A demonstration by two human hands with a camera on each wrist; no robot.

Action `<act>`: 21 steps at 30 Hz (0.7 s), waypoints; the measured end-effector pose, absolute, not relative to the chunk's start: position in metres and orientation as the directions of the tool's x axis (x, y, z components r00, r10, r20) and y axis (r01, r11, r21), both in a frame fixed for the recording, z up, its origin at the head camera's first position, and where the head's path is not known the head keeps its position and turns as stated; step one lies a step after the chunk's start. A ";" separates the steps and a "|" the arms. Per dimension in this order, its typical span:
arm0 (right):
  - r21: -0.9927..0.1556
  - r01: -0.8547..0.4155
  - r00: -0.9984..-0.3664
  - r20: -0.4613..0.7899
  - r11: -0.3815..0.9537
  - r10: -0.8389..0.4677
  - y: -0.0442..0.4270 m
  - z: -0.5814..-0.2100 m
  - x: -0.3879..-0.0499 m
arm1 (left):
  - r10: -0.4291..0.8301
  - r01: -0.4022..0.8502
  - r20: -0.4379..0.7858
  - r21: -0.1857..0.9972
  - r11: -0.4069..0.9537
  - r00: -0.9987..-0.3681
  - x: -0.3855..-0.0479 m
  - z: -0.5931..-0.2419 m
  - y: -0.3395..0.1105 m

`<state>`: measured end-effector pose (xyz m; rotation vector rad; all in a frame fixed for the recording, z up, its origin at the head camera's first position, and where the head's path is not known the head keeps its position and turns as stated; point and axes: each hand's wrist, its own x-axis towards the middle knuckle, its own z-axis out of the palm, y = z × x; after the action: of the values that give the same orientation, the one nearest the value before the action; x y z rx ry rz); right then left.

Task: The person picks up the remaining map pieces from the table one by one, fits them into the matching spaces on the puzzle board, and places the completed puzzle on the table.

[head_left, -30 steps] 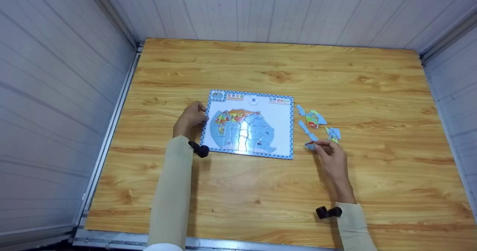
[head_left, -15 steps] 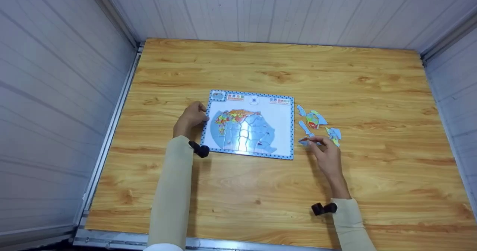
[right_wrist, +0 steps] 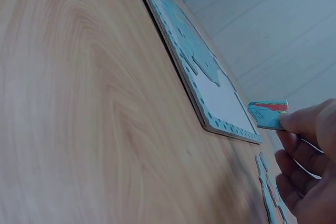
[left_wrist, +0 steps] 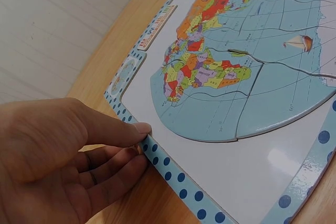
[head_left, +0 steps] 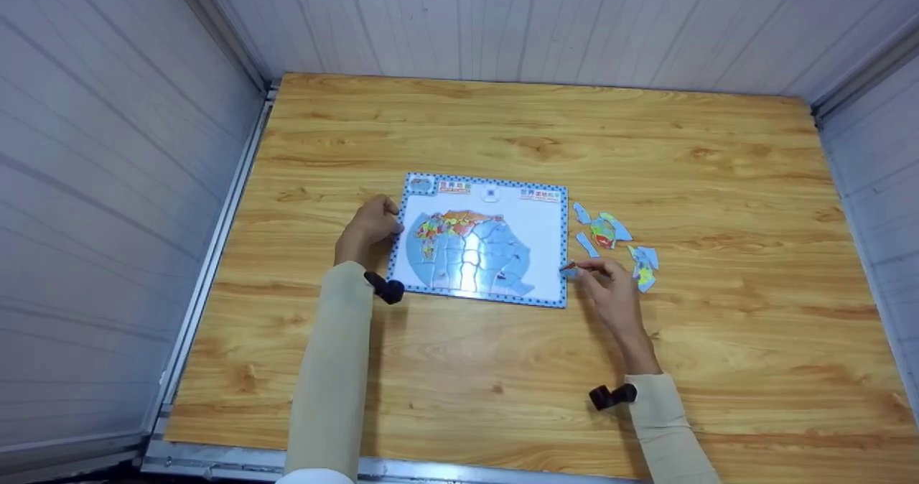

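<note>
The 2 hands are well apart, each clamped on something; the left hand (head_left: 367, 227) pinches the left edge of the rectangular white puzzle board with a blue-dotted border (head_left: 543, 243), thumb on top of the border; the right hand (head_left: 614, 296) pinches 1 small flat blue puzzle piece with a red band (right_wrist: 269, 115) between thumb and fingers, held raised by the board's right border; the board lies flat on the wood-grained yellow-brown counter (head_left: 495, 376); on it sits the partly assembled blue world map with multicoloured land (head_left: 449, 254), bare white to its right; loose flat blue, green and yellow pieces (head_left: 603, 231) lie on the counter just right of the board.
</note>
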<state>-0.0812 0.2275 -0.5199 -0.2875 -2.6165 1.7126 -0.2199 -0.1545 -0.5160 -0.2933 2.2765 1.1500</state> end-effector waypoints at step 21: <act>-0.908 0.081 -0.995 -0.049 0.411 0.089 0.211 -0.552 -0.094 | 0.051 -0.424 -0.574 0.660 0.620 -0.817 -0.221 -0.518 -0.154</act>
<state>-0.0941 0.2108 -0.5521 -0.1590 -2.6325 1.6941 -0.2215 -0.1536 -0.5175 -0.2921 2.2897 1.1302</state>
